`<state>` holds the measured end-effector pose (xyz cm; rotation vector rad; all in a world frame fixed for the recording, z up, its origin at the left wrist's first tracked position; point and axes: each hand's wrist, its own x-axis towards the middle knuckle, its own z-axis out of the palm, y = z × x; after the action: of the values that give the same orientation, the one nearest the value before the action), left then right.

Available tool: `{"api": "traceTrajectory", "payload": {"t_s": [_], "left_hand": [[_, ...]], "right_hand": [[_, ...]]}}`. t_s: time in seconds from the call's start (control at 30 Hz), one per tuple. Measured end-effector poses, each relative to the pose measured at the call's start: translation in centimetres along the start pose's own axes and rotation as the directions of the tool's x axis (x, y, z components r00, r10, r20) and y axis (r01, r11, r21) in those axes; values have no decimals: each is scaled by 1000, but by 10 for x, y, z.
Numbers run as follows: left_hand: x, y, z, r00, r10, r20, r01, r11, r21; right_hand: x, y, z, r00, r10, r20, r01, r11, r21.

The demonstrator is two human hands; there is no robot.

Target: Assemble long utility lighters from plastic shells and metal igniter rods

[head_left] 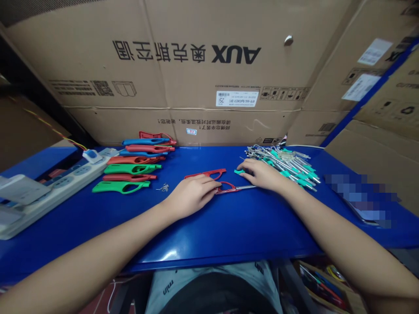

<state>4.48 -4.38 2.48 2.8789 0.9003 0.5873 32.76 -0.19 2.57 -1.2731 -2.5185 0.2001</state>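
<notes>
My left hand [194, 195] is closed at the near red lighter casing half [227, 188], its fingertips on the handle end. From that half a thin metal tube [246, 187] sticks out to the right. Just behind lies a second red casing half [216, 173], partly covered by my left fingers. My right hand [260, 175] pinches a small teal plastic piece [239, 172] between thumb and fingers, above the tube. Right of that hand is a heap of metal lighter tubes with teal parts [299, 172].
Several red, green and blue lighter casings [121, 187] lie in a row at the left, with small metal springs or wires [164, 187] nearby. A white power strip [70, 176] runs along the left. Cardboard [183, 83] walls the back. A blurred flat object [363, 205] lies at the right.
</notes>
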Motion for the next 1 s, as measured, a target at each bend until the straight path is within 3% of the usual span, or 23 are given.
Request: {"api": "traceTrajectory", "payload": {"t_s": [0.23,0.5,0.73,1.0], "left_hand": [[0,0,3,998,-50,-23,48,997,-65],[1,-4,7,999,-54,0,54,992,-116],[1,-7,10,999,-54,0,53,983,-176],[1,-6,9,1000,-28,1,28,981,-192]], "right_hand": [[2,-6,-3,982,183,-45,-169,961,221],[1,-3,-2,975,223,12,-223,970,95],[3,7,1,944,314,101,-330,876,353],[3,-5,-1,970,235,60,-242,960,143]]}}
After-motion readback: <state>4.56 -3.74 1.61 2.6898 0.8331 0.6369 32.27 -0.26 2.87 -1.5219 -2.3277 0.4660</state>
